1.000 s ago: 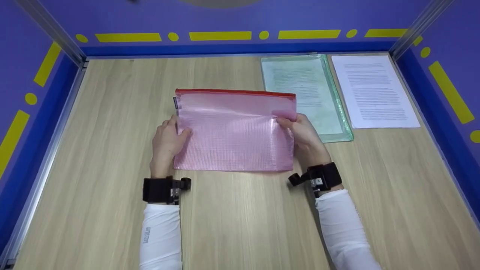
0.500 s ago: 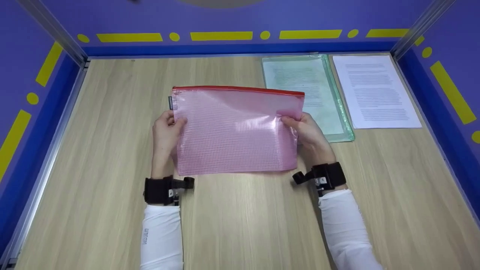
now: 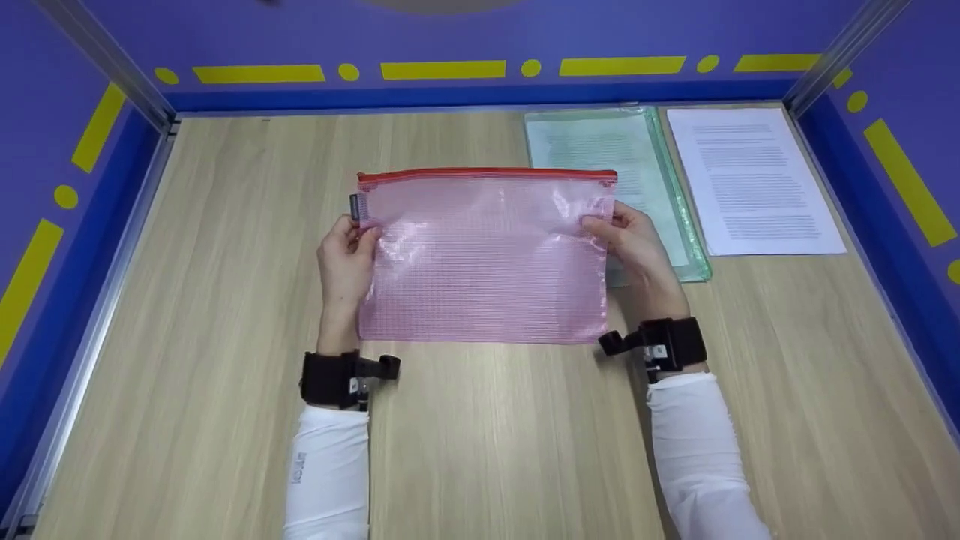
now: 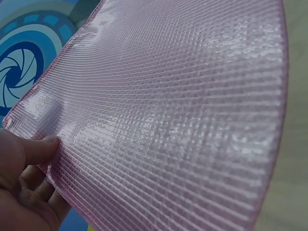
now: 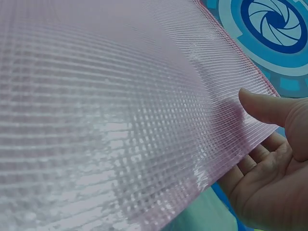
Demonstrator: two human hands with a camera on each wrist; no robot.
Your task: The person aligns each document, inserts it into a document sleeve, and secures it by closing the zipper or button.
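A pink mesh zipper pouch [image 3: 480,262] with a red zipper along its top edge is held up over the table, its broad face toward the head camera. My left hand [image 3: 346,259] pinches its left side, thumb in front and fingers behind, just below a small dark tag [image 3: 355,207]. On the opposite side my right hand [image 3: 637,244] grips the pouch in the same way, a little below the zipper. Both wrist views show the ribbed sheet stretching away from each thumb. The fingers behind the pouch are partly hidden.
A green zipper pouch [image 3: 679,217] with printed paper inside lies at the back right, partly covered by the pink pouch in the head view. Right of it lies a stack of printed sheets [image 3: 757,187]. Blue-purple walls [image 3: 450,37] enclose the wooden table [image 3: 487,450].
The left hand has gone from resting at the pouch's side to pinching it higher up. Both hands have shifted right with the pouch, which now looks flatter, its zipper edge more level.
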